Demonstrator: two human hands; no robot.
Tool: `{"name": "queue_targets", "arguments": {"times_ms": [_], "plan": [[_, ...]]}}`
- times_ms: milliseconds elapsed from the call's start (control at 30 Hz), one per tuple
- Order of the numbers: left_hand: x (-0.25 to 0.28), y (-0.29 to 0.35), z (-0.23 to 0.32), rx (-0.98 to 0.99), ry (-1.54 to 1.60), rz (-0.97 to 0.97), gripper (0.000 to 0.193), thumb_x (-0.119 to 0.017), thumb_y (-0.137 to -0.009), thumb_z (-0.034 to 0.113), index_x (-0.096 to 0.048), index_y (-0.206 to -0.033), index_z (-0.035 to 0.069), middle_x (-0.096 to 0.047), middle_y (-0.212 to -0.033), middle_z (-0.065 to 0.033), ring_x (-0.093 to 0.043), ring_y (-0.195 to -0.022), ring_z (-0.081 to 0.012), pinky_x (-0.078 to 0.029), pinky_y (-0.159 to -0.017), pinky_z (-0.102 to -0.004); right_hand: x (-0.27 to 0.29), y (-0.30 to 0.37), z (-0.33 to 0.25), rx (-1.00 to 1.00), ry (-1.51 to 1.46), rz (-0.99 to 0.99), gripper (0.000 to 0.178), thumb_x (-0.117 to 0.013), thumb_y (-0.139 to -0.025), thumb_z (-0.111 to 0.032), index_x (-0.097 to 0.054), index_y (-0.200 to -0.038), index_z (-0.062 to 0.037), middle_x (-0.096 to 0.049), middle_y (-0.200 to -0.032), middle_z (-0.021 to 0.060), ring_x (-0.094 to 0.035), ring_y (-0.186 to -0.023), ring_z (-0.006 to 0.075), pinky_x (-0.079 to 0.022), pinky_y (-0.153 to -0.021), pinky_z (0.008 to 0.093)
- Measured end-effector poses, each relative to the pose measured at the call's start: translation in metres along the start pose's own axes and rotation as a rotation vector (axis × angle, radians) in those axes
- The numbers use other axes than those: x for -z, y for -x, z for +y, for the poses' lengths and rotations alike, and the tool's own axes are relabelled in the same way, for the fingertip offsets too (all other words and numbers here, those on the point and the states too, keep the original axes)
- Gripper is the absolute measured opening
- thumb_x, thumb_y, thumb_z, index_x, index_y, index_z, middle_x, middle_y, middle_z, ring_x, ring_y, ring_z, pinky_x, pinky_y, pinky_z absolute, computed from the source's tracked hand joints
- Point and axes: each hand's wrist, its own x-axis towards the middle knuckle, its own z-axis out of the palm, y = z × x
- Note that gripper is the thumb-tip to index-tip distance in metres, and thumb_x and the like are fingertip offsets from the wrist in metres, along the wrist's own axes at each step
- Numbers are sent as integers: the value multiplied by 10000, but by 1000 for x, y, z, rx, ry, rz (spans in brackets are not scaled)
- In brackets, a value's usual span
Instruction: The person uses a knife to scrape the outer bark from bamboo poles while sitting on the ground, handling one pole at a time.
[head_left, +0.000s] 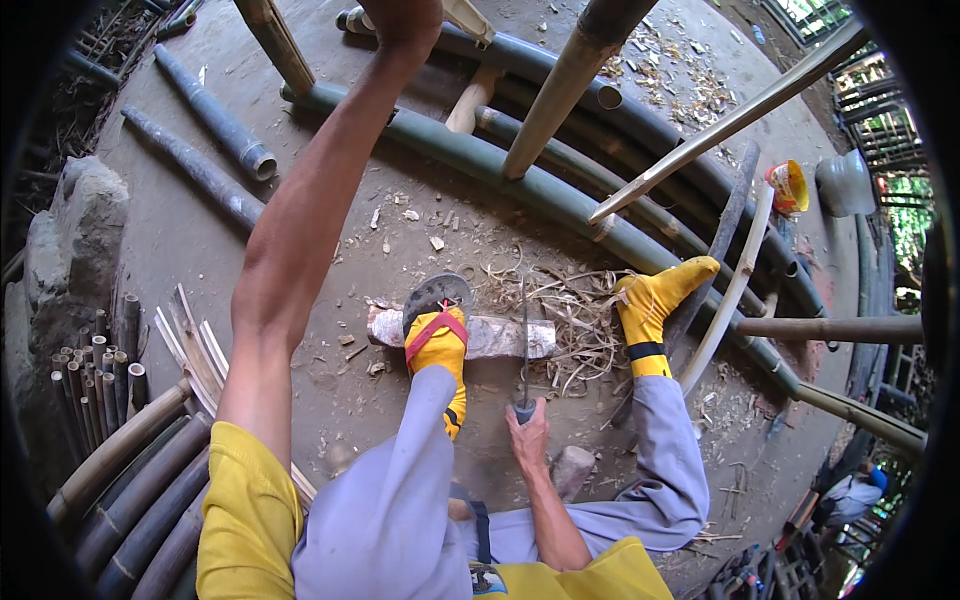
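Note:
My right hand [529,432] is closed round the dark handle of a long-bladed knife [525,345]. Its narrow blade points away from me, edge-on, and crosses the right part of a short pale wood block [490,337]. My left foot, in a yellow sock and a red-strapped sandal [437,338], presses on that block. My left arm stretches far forward to the top edge, where my left hand [405,18] shows only in part; its fingers are cut off. Curled shavings [585,335] lie heaped beside the block, near my right foot in a yellow sock [655,305].
Thick green bamboo poles [450,150] lie across the ground ahead, with upright and slanting poles [735,115] among them. Loose tubes [215,110] rest at far left. Cut bamboo [140,490] is stacked at near left beside a rock [75,240]. A yellow-red container [788,187] stands at right.

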Motion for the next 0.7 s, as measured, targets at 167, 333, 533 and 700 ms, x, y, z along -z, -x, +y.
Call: {"name": "queue_targets", "arguments": {"times_ms": [167,333,533,700], "plan": [[2,-1,-3,-1,74,40,184,-600,-843,104,-581,-673,36,-542,-605,-12,-522,-568,-95,-426,-580,-259,2,-1,-4,3,-14,13,329,-679,-790,-229,-459,-953,-46,-602,-725,200,-601,-702,417,-450,-608,474],[9,-12,-3,-63,88,2,169,-602,-846,108,-584,-695,34,-531,-599,-11,-521,-562,-101,-431,-567,-257,-1,-1,0,-7,-18,13,323,-681,-790,-231,-461,-940,-49,-605,-733,197,-605,-707,411,-453,-613,472],[10,-17,-4,0,88,44,188,-610,-839,127,-583,-677,36,-522,-577,-8,-518,-551,-106,-425,-559,-258,-3,-1,1,-35,-27,2,326,-685,-786,-228,-468,-954,-52,-611,-746,189,-608,-722,405,-456,-625,468],[5,-26,-6,27,-170,-90,215,-604,-828,193,-576,-712,15,-522,-585,-1,-530,-564,-129,-422,-559,-288,-5,1,-6,21,-15,24,383,-691,-773,-207,-459,-1034,-49,-618,-791,207,-612,-745,410,-463,-643,465]]}}
